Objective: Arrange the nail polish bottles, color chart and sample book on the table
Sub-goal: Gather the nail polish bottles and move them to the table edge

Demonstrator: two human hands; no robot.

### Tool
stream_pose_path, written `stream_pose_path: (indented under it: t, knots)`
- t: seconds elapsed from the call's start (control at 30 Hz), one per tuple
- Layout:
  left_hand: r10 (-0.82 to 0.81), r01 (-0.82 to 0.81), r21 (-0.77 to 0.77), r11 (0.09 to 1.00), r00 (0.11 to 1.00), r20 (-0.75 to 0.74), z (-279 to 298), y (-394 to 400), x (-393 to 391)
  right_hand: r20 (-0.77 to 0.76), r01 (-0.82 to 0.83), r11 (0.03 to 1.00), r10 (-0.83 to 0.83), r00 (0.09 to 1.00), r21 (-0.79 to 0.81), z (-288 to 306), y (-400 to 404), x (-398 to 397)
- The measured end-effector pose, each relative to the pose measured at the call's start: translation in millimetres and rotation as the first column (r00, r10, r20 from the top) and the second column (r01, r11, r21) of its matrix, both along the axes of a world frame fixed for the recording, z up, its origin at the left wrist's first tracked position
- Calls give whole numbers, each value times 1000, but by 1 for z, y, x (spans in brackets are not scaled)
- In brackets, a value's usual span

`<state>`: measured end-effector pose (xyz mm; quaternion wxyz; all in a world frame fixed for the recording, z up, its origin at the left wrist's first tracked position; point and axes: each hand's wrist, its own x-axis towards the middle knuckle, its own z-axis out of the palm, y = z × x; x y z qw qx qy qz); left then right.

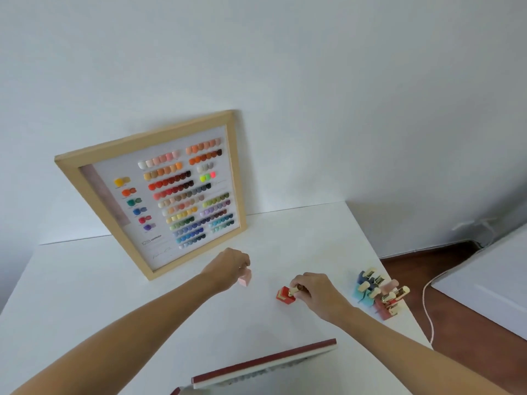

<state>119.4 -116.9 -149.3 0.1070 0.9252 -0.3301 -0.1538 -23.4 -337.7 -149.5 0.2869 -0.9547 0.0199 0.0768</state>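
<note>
A wood-framed color chart (159, 195) leans against the wall at the back of the white table (114, 295). My left hand (231, 266) grips a pale pink nail polish bottle (245, 278) resting on the table in front of the chart. My right hand (313, 292) holds a red nail polish bottle (285, 295) by its gold cap, also on the table. Several more bottles (379, 292), blue, teal, pink and red with gold caps, cluster at the table's right edge. The sample book (265, 363), with a dark red cover, lies at the near edge.
The white wall rises behind the table. To the right, brown floor (445, 280) shows with a pale cord (427, 309) running across it, and a white surface (490, 280) stands beyond. The table's right edge runs close to the bottle cluster.
</note>
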Motion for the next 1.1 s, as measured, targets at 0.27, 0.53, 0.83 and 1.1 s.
stream_pose_path:
  t: [0.27, 0.53, 0.83, 1.1]
  knots:
    - [-196, 191, -63, 980, 977, -87, 30, -110, -42, 23, 220, 975, -221, 975, 25, 13, -74, -70]
    - [-334, 328, -59, 943, 929, -160, 39, -206, -96, -14, 341, 940, -341, 940, 29, 16, -133, -147]
    - [-507, 526, 93, 846, 845, -170, 32, -257, -136, -47, 385, 923, -384, 922, 23, 12, -174, -178]
    - [-553, 576, 134, 806, 814, -178, 25, -276, -143, -63, 345, 938, -344, 937, 15, 0, -184, -170]
